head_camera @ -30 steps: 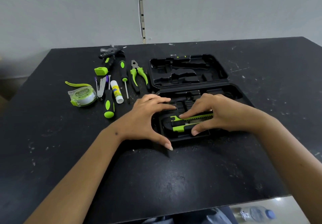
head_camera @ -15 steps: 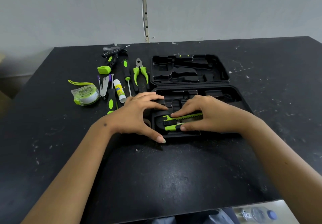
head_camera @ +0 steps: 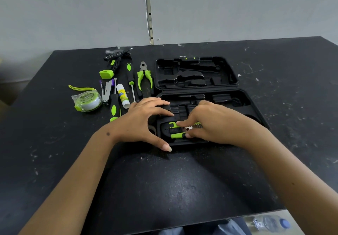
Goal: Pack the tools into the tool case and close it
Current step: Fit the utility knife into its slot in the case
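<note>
Black tabletop (head_camera: 164,180): right hand (head_camera: 215,123) pinches utility knife (head_camera: 176,130), axis 3-to-9 o'clock, in tool case (head_camera: 256,110); left hand (head_camera: 142,121) spread, bracing.

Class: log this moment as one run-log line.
right hand presses utility knife into tool case | left hand steadies case | pliers unpacked
</note>
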